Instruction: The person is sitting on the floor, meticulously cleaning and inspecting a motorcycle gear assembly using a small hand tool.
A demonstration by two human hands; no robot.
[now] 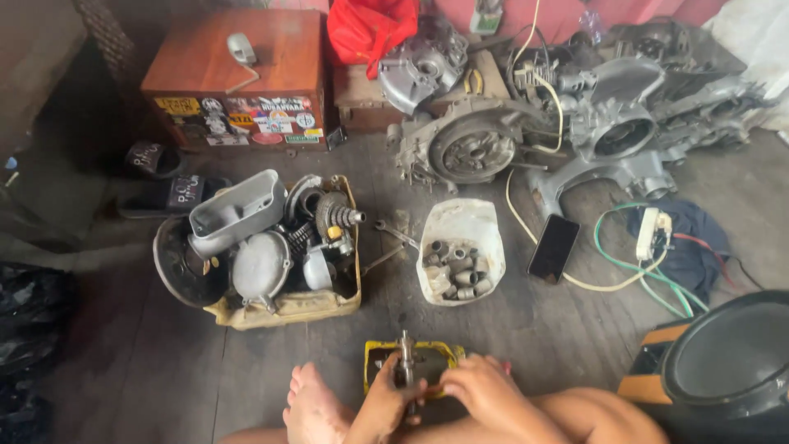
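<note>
Both hands are meeting low over the yellow tray (374, 355). The left hand (386, 403) is curling its fingers around the grey metal shaft (405, 362), which is standing upright between the hands, while the right hand (485, 388) is pinching it from the side, fingers pressed together.

Probably a small repair workshop: engine casings (526, 131) crowd the wooden floor (148, 362), with a tub of metal sleeves (459, 251) at centre.
</note>
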